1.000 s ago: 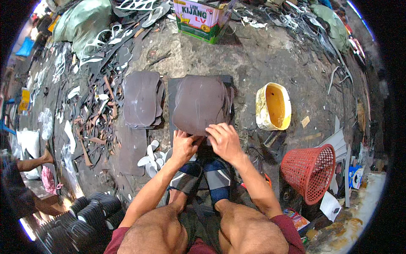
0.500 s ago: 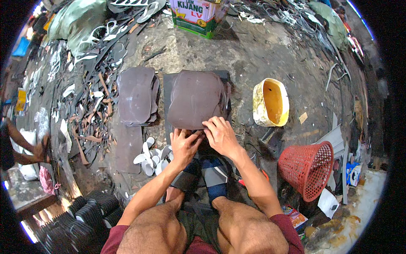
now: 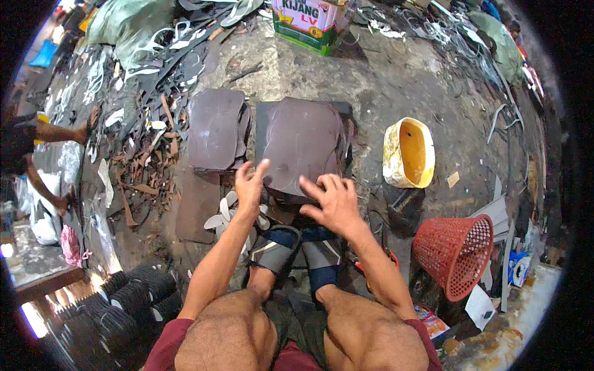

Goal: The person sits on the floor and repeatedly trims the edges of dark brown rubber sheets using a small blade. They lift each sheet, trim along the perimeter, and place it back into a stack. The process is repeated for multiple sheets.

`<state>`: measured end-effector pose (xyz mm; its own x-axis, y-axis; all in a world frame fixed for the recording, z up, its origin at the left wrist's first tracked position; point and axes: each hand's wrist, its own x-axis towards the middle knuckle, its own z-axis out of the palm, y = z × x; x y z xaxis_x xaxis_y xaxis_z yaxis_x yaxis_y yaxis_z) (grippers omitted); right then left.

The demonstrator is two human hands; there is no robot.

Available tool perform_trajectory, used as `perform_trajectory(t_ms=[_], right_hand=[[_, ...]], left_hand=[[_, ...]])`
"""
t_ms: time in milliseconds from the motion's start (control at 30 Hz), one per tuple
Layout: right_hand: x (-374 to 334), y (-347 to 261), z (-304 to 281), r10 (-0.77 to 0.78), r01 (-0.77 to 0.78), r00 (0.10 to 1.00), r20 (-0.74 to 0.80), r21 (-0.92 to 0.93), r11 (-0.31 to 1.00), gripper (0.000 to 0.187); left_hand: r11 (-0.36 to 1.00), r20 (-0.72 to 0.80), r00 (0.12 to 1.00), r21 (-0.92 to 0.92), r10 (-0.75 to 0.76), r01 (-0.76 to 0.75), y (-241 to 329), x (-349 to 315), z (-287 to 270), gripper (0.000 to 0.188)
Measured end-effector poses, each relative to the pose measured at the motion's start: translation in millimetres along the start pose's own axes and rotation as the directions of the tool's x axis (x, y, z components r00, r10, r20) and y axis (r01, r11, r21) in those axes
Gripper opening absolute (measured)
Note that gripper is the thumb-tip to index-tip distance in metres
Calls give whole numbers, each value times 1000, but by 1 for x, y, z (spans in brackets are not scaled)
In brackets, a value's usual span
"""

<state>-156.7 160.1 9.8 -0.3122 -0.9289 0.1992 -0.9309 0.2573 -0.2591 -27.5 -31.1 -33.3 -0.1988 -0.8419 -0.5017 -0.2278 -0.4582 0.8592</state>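
Note:
A stack of dark brown, rubber-like sheets [image 3: 303, 139] lies in front of me on a black board [image 3: 263, 114]. My left hand [image 3: 250, 190] is off the stack's near left corner, thumb and fingers apart, holding nothing. Over the near edge, toward the right, hovers my right hand [image 3: 335, 199] with its fingers spread and nothing in them. To the left is a second pile of similar brown sheets [image 3: 215, 130]. Small pale oval pieces [image 3: 216, 221] are heaped beside my left wrist, partly behind the forearm.
A yellow-stained tub [image 3: 408, 153] stands at right, and a red perforated basket [image 3: 448, 253] lies tipped nearer me. A square tin [image 3: 309, 28] stands at the far side. Scraps [image 3: 148, 154] litter the left floor. Another person's leg [image 3: 59, 133] shows at far left.
Both hands have let go of the top sheet's near edge and moved apart, fingers opening. The view has shifted slightly left. At far left, the other person's legs have moved.

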Motion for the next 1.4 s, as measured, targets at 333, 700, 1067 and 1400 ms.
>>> perform_trajectory(t_ms=[333, 700, 1067, 1400], right_hand=[[74, 12, -132, 139, -111, 931, -337, 100, 989, 51], [25, 18, -103, 616, -209, 777, 131, 976, 57, 20], [-32, -1, -23, 821, -375, 566, -79, 862, 341, 55], [-4, -49, 2, 210, -665, 680, 702, 712, -227, 46]], left_hand=[[312, 455, 332, 122, 826, -942, 70, -78, -11, 34], [760, -314, 748, -109, 586, -641, 86, -42, -72, 31], [172, 372, 695, 797, 616, -579, -23, -2, -112, 24], [319, 543, 507, 407, 669, -856, 28, -71, -69, 20]])
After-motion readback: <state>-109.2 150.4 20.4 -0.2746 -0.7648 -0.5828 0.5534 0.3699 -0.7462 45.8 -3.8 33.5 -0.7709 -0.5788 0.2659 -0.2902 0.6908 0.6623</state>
